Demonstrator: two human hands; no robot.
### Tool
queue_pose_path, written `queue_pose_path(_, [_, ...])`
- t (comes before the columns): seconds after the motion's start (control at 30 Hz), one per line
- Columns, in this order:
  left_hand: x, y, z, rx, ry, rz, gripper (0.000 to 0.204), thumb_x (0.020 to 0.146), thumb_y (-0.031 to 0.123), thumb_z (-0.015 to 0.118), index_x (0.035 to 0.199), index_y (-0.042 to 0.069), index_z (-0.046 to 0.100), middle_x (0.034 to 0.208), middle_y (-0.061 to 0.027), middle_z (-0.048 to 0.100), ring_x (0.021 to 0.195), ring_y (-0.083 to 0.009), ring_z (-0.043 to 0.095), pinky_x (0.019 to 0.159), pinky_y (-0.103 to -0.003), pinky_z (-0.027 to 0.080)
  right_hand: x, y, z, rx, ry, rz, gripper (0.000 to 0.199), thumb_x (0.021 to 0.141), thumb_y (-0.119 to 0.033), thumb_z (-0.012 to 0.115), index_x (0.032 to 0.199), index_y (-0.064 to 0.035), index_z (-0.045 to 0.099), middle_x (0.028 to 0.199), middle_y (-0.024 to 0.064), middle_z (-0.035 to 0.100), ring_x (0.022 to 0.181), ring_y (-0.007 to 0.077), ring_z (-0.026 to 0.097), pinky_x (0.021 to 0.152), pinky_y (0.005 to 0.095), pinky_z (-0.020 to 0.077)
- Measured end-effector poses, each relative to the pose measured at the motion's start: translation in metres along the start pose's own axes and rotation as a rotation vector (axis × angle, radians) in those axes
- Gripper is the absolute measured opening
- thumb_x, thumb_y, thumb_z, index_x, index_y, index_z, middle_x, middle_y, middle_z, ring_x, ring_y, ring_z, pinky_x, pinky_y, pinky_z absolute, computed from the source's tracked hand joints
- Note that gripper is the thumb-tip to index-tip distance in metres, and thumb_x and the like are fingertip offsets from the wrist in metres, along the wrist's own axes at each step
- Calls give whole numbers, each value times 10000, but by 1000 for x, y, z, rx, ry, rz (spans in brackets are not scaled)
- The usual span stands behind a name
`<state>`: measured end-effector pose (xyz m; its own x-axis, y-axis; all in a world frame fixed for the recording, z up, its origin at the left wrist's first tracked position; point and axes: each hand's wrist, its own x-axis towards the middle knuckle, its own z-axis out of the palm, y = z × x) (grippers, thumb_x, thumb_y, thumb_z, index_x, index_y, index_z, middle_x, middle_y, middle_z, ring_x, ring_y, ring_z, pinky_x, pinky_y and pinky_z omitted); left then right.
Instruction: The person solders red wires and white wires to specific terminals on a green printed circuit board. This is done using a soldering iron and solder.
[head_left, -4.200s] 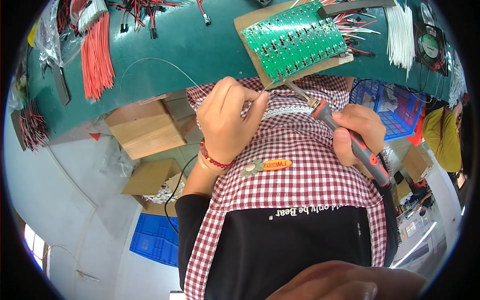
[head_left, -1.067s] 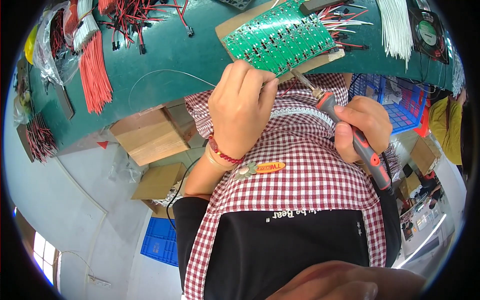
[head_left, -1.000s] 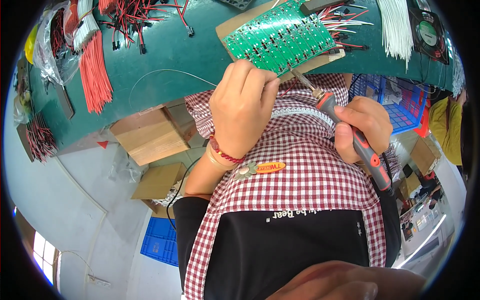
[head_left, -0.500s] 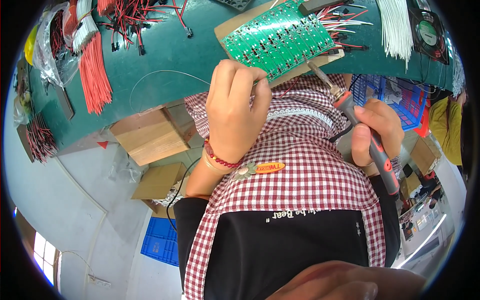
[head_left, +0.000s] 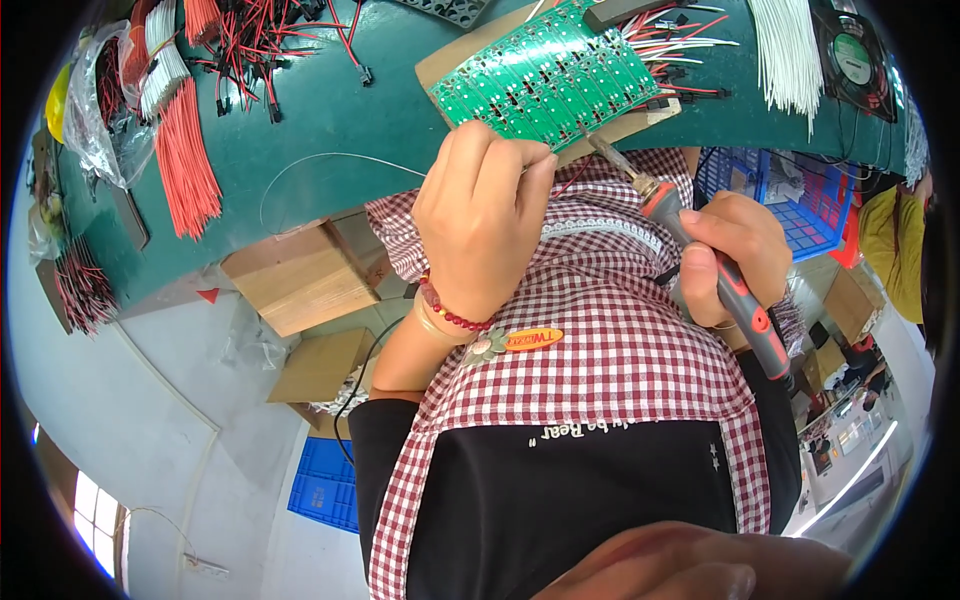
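My left hand (head_left: 478, 215) pinches a thin silvery solder wire (head_left: 335, 155), which loops away to the left over the table. Its fingertips are at the near edge of a green circuit board panel (head_left: 555, 85) with rows of small parts. In my right hand (head_left: 740, 250) is a soldering iron (head_left: 668, 208), its grey and red handle slanting down to the right. The iron's tip is by the board's near edge, right of my left fingers; whether it touches is too small to tell. A dark bar (head_left: 615, 12) lies across the board's far edge.
A piece of cardboard (head_left: 440, 70) lies under the board, with red and white wires (head_left: 685, 42) at its right. Bundles of red wires (head_left: 188, 165) and white wires (head_left: 785, 60) lie on the green table (head_left: 310, 95). A small fan (head_left: 855, 62) stands far right; a blue basket (head_left: 805, 215) is below.
The iron's tip has shifted left along the board's near edge, closer to my left fingers. My left hand has moved slightly right, still pinching the solder wire.
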<state>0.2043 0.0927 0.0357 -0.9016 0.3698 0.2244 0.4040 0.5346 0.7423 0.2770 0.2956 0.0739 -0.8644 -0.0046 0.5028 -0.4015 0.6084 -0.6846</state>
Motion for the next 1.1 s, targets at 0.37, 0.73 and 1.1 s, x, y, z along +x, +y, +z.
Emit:
queue_pose_path(0.37, [5,1,5,64,-3,74,164,717,29,748,802,56,611,775,-73,508,717,-260,557,592,-371,454,3,-4,1,0,-57,24,195,695,-60,667,870,25,664,578,84,558,447,203,544,419,302,417])
queue_pose_path(0.73, [6,5,-7,59,20,31,144,746,-24,751,803,21,626,775,-70,531,657,-192,550,560,-311,440,1,-2,-6,-33,65,0,181,707,-73,659,849,40,664,575,95,578,444,211,552,424,299,426])
queue_pose_path(1.1, [9,2,6,67,32,48,205,696,52,777,768,67,586,743,-64,503,677,-243,551,558,-362,442,2,1,-3,-2,-9,50,187,714,-83,663,870,21,663,567,85,570,445,209,549,428,308,421])
